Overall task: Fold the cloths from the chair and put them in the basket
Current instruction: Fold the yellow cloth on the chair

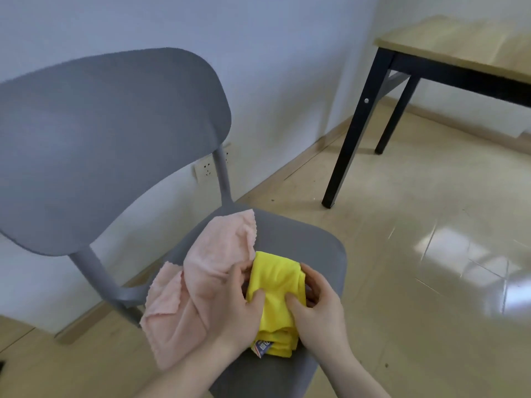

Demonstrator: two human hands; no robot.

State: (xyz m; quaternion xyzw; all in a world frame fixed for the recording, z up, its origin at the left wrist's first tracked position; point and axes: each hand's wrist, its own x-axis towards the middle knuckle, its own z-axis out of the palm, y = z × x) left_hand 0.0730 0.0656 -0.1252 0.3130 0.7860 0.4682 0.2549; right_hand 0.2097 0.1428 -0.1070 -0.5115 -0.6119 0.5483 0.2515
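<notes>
A yellow cloth (273, 300), folded into a thick bundle with a printed label showing at its near end, lies on the seat of a grey chair (301, 245), toward the seat's front edge. Both hands grasp it: the left hand (230, 308) curls round its left side with the thumb pressed on top, and the right hand (319, 308) curls round its right side, thumb also on top. Touching the bundle's left side, a pink cloth (201, 282) lies crumpled over the seat's left edge, partly hanging off it. Beyond the chair, a wooden table (459, 47) with black legs stands on the glossy tiled floor (431, 254), near a white wall with an outlet (205, 170).
</notes>
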